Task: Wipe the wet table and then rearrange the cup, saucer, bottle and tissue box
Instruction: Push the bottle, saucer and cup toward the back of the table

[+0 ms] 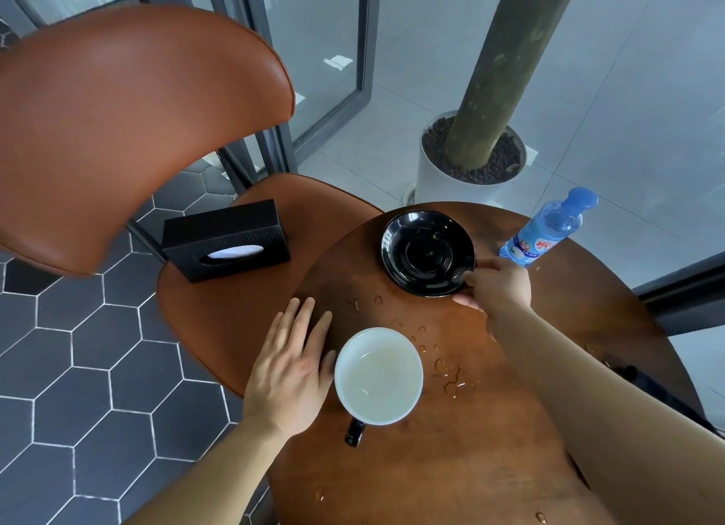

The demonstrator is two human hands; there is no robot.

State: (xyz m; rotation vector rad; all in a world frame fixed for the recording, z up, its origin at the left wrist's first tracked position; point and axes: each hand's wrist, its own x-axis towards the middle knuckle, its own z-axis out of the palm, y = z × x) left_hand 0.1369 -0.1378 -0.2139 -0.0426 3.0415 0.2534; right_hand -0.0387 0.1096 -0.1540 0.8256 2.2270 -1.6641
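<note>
A round brown wooden table (490, 438) carries water drops (451, 379) near its middle. A white cup (378, 375) with a black handle stands at the table's left edge, holding pale liquid. My left hand (290, 371) lies flat with fingers apart just left of the cup, holding nothing. A black saucer (427, 251) sits at the far side, and my right hand (498, 285) pinches its near right rim. A blue-capped plastic bottle (549, 230) stands at the far right edge. The black tissue box (225, 240) rests on the chair seat.
A brown leather chair (129, 124) stands left of the table, its seat tucked under the table edge. A white planter with a tree trunk (470, 163) stands beyond the table. Glass walls rise behind. The floor has dark hexagon tiles (78, 367).
</note>
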